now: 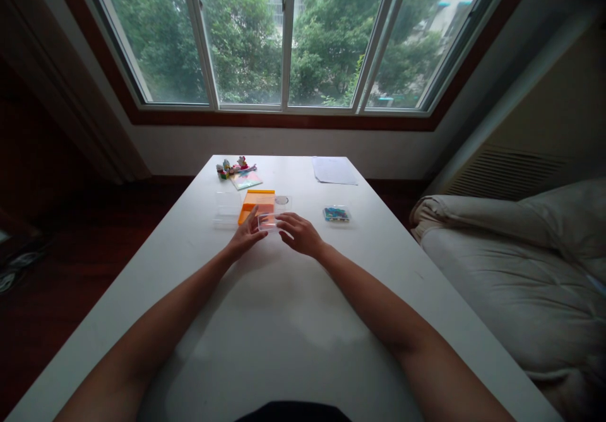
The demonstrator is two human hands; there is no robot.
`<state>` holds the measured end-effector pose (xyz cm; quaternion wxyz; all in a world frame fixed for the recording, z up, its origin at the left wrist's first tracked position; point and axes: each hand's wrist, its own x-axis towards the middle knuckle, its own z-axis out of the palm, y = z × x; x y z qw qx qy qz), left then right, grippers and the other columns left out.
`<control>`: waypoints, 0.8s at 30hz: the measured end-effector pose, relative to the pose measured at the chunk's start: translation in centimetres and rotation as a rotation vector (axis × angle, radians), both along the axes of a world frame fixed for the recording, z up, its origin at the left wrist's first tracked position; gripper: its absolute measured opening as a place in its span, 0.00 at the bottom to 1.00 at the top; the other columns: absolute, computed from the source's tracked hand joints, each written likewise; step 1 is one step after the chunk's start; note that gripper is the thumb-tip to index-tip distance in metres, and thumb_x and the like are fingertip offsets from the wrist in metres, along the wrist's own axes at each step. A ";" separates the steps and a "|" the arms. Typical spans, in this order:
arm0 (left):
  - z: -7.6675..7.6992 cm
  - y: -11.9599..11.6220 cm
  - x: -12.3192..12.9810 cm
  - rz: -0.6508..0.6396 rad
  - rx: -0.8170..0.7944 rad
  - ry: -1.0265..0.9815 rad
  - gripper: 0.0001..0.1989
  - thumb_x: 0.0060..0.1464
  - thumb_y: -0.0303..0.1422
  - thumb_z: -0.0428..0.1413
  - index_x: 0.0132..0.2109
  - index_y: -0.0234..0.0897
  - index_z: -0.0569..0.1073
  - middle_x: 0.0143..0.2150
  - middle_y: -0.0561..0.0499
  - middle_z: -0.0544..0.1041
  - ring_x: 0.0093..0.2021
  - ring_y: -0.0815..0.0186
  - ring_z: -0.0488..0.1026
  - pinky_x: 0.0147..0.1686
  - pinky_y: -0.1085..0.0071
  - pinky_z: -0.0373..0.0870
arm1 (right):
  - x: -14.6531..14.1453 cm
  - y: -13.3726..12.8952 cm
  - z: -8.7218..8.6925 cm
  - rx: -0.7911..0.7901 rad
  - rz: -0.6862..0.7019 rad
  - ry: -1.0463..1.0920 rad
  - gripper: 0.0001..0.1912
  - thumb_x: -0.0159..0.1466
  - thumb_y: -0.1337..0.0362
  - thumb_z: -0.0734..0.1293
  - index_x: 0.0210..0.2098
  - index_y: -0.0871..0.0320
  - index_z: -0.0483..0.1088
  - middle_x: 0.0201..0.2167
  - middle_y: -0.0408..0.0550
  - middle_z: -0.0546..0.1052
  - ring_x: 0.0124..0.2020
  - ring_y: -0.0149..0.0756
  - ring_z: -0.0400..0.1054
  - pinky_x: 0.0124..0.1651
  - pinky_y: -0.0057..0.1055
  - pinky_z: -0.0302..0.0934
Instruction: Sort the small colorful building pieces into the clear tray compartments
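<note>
A small clear plastic box [267,222] is between my two hands over the white table. My left hand [246,235] grips its left side, thumb towards me and fingers beyond. At the box's right edge are the curled fingertips of my right hand [301,235], apparently gripping it too. Just behind, an orange plastic tray [259,199] is partly covered by my left fingers and the box. To its left stands a larger clear plastic container [228,204]. A clear piece with a round mark [283,201] lies right of the tray.
A clear case with blue pieces [336,213] lies to the right on the white table [284,321]. Small colourful toy figures [237,167] and a pastel card [246,180] are at the far left, paper sheets [334,170] at the far right. A beige sofa [511,270] flanks the table.
</note>
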<state>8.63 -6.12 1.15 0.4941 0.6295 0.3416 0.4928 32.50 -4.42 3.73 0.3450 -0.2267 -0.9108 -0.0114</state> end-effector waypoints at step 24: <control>-0.7 0.0 -0.7 0.287 0.524 0.810 0.21 0.56 0.31 0.56 0.57 0.46 0.75 0.57 0.44 0.69 0.56 0.50 0.67 0.56 0.49 0.68 | 9.0 7.1 -2.4 -0.114 -0.266 -0.130 0.03 0.57 0.68 0.71 0.32 0.54 0.76 0.44 0.50 0.79 0.59 0.48 0.65 0.61 0.51 0.61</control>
